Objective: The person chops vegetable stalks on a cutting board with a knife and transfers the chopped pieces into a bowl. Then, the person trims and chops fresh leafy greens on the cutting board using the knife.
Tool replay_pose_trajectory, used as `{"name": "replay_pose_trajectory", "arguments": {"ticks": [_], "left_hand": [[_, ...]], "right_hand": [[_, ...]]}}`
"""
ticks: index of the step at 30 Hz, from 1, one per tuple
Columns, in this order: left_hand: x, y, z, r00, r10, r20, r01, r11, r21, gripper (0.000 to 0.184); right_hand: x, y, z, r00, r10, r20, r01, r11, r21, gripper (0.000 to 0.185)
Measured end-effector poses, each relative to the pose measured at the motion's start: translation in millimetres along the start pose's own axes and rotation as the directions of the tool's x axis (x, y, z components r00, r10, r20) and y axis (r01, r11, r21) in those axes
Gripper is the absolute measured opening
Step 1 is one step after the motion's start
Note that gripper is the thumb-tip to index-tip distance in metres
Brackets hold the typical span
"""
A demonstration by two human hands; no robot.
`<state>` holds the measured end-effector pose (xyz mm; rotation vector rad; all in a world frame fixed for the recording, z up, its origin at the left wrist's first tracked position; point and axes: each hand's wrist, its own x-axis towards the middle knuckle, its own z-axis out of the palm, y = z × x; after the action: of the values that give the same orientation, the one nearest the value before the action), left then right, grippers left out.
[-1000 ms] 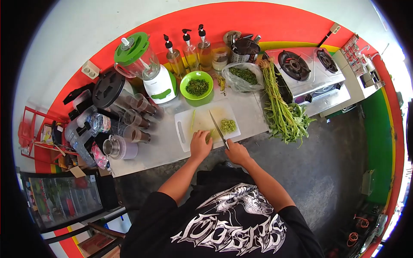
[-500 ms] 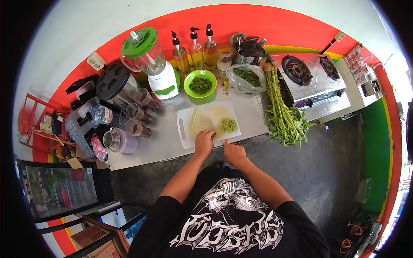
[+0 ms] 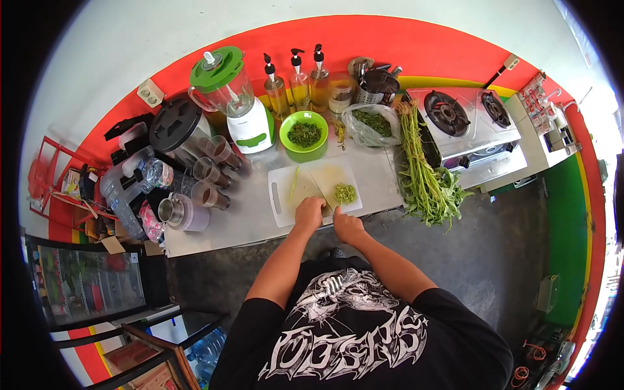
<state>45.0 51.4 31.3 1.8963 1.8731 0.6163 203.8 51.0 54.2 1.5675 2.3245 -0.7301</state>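
On the white cutting board point(image 3: 281, 218), my left hand point(image 3: 309, 213) has its fingers curled down, pressing on green stalks mostly hidden beneath them. My right hand point(image 3: 348, 225) grips a knife at the board's near edge. The thin knife blade point(image 3: 321, 189) points away from me and slants left, close beside my left fingertips. A small heap of chopped green stalks point(image 3: 344, 194) lies just right of the blade. One loose stalk point(image 3: 294, 181) rests on the board's left half. Behind the board stands a green bowl point(image 3: 304, 153) with chopped dark greens.
A leafy bunch point(image 3: 419, 166) hangs over the counter's front edge at right, beside a gas stove point(image 3: 465, 140). A plastic bag of greens point(image 3: 372, 125), pump bottles point(image 3: 299, 84) and a blender point(image 3: 250, 127) line the back. Cups point(image 3: 209, 195) and a flask point(image 3: 188, 213) stand left.
The knife has shifted, its blade now showing more clearly, slanting left past my left fingers. My right hand has moved slightly left, nearer the left. The view has tilted a little.
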Motion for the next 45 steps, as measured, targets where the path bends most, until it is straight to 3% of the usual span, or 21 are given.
{"name": "replay_pose_trajectory", "arguments": {"ticks": [2,12,15,17,18,26,31,33,36,40,42,45], "left_hand": [[5,2,-6,0.986,-0.071,0.149,0.061,0.996,0.071,0.015],[-3,0,0,0.998,-0.047,0.044,0.046,0.999,0.016,0.011],[-4,2,3,0.996,-0.092,0.024,0.092,0.996,-0.014,0.011],[-8,2,6,0.990,-0.056,-0.126,0.045,0.995,-0.092,0.005],[-8,2,6,0.990,-0.061,-0.129,0.049,0.995,-0.091,0.005],[-6,6,-1,0.974,-0.221,0.041,0.224,0.971,-0.085,0.011],[-4,3,2,0.982,-0.187,0.011,0.187,0.981,-0.053,0.008],[-5,3,3,0.983,-0.182,-0.009,0.181,0.981,-0.063,0.007],[-6,3,3,0.979,-0.204,0.023,0.205,0.978,-0.041,0.007],[-3,3,2,0.981,-0.193,0.004,0.193,0.979,-0.061,0.007],[-5,4,3,0.982,-0.188,-0.011,0.187,0.980,-0.062,0.007],[-6,3,2,0.975,-0.219,0.033,0.221,0.971,-0.095,0.007]], "right_hand": [[-5,-1,-6,0.999,-0.007,0.038,0.007,1.000,-0.015,0.043],[4,0,-9,0.993,0.002,0.114,-0.001,1.000,-0.010,0.043],[-2,-5,1,0.998,-0.001,0.060,0.001,1.000,-0.013,0.042],[4,-2,-4,0.996,-0.019,0.087,0.022,0.999,-0.032,0.039],[5,-3,-8,0.993,-0.036,0.110,0.041,0.998,-0.046,0.037],[5,-5,-10,0.994,-0.020,0.108,0.021,1.000,-0.011,0.041],[7,-5,-15,0.988,-0.022,0.155,0.024,1.000,-0.014,0.043],[4,-9,-5,0.997,-0.003,0.076,0.005,1.000,-0.028,0.040],[9,-7,-18,0.985,-0.034,0.170,0.045,0.997,-0.061,0.047],[9,-6,-14,0.984,-0.019,0.177,0.035,0.995,-0.088,0.050],[4,-10,-6,0.994,-0.003,0.105,0.009,0.998,-0.059,0.047],[8,-9,-16,0.989,-0.043,0.143,0.055,0.995,-0.083,0.040]]}}
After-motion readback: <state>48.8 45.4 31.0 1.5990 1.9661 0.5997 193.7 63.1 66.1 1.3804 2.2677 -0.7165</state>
